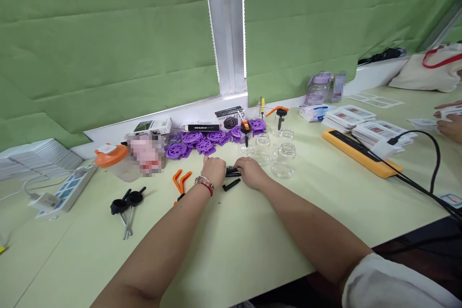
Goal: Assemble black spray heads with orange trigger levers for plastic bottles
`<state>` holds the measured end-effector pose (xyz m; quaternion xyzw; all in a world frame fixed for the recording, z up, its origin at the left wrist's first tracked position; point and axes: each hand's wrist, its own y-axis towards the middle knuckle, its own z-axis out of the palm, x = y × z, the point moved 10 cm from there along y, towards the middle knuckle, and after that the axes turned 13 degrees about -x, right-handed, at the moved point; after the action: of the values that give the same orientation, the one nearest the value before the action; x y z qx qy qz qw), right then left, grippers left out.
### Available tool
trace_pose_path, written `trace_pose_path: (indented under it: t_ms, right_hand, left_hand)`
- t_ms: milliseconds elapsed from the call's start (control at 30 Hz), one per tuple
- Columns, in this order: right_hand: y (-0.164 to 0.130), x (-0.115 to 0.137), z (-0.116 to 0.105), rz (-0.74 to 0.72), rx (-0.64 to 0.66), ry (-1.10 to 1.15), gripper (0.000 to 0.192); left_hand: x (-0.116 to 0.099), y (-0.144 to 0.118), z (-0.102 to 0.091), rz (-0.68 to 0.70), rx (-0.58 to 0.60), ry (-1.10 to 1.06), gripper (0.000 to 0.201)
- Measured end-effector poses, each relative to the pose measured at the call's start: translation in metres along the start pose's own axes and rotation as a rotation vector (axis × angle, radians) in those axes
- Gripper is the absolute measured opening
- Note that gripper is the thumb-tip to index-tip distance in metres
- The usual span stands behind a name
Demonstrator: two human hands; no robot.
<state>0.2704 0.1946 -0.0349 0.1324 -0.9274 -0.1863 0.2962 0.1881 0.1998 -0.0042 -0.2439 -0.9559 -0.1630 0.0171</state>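
In the middle of the table, a dark, slim black part point(233, 172) lies between my two hands. My left hand point(213, 172) is closed at its left end, thumb pointing up. The fingers of my right hand point(250, 171) pinch the other end. Its exact shape is partly covered by the fingers. Just below, a black L-shaped piece point(231, 185) rests on the tabletop, with a tiny metal bit point(219, 202) nearer to me. Orange bent handles point(181, 181) lie left of my left hand. Clear glass jars point(283, 162) stand right of my right hand.
Behind my hands are several purple openwork discs point(205, 140) and boxes point(155, 126). Black cups with metal rods point(127, 204) lie left, near an orange-lidded bottle point(112, 159). To the right are a yellow power strip point(361, 152), stacked cards point(378, 133) and another person's hand point(451, 127).
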Motion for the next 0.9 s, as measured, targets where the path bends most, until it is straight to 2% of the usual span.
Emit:
trace_pose_path:
  t_ms: [333,700,900]
  right_hand:
    - [-0.001,-0.004,0.004,-0.006,0.011,-0.041,0.026]
    - [-0.001,-0.006,0.003,0.007,0.005,-0.040,0.024]
    - [-0.001,-0.007,0.002,0.018,0.001,-0.026,0.025]
  left_hand:
    - [-0.009,0.006,0.004,0.085,0.003,0.046,0.023]
    - [-0.026,0.007,-0.005,0.185,-0.052,0.030,0.031]
    - [-0.019,0.006,-0.003,0.156,-0.053,-0.005,0.028]
